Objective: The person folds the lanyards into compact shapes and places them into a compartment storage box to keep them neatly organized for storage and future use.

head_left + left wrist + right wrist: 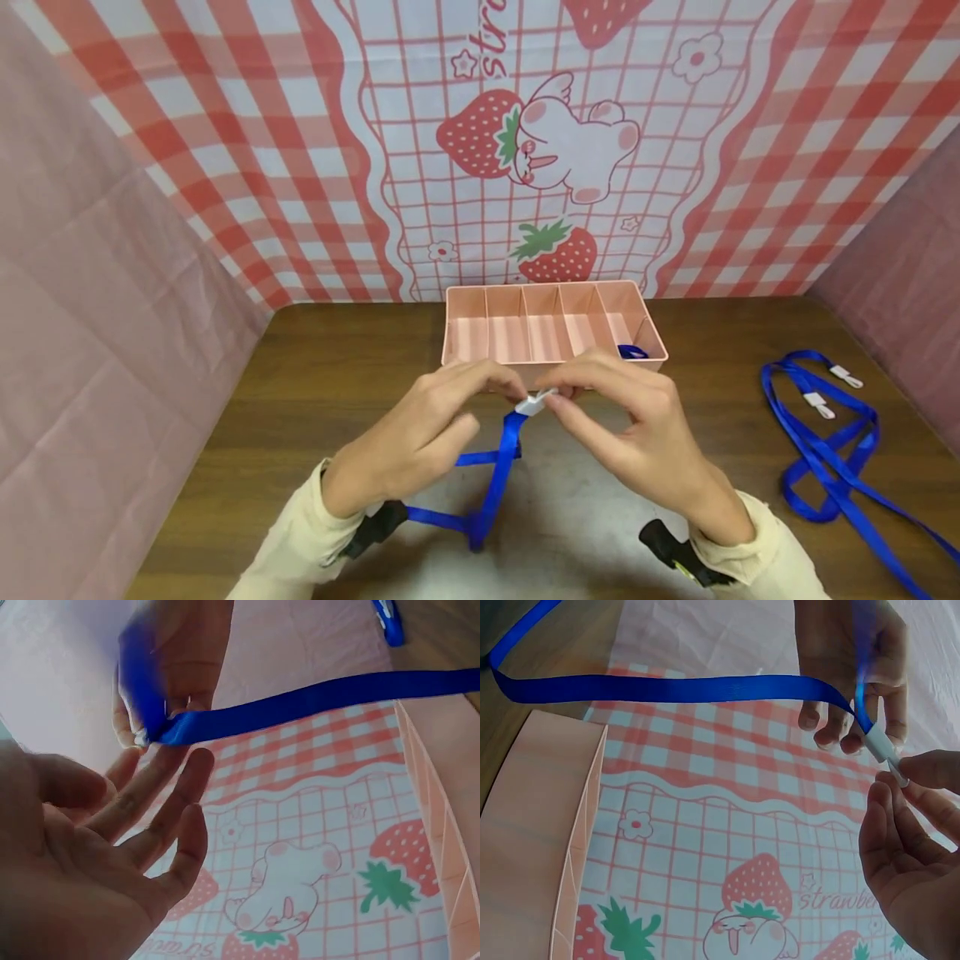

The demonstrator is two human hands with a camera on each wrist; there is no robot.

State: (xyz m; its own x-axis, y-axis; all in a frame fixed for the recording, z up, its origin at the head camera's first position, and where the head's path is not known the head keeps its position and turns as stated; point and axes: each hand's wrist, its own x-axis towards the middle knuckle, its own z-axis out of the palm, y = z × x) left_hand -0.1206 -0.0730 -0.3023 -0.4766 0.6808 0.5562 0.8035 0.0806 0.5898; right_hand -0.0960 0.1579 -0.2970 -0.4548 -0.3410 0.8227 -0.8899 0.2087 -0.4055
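Observation:
Over the middle of the table a blue lanyard (495, 492) hangs from its white plastic clip (529, 405). My right hand (637, 433) pinches the hook end of that clip between thumb and fingers, as the right wrist view also shows. Just to the left, my left hand (420, 433) has its index fingertip right at the clip's body, while its thumb stands apart. In the left wrist view the fingers (176, 799) of this hand are loosely extended beneath the strap (300, 705). The strap's loop droops below both hands.
Behind the hands stands a pink divided box (467, 375), with a folded blue lanyard (632, 352) in its rightmost compartment. More blue lanyard straps (825, 458) with white clips (817, 405) lie at the right of the wooden table (315, 375). A checked strawberry cloth (420, 183) hangs behind.

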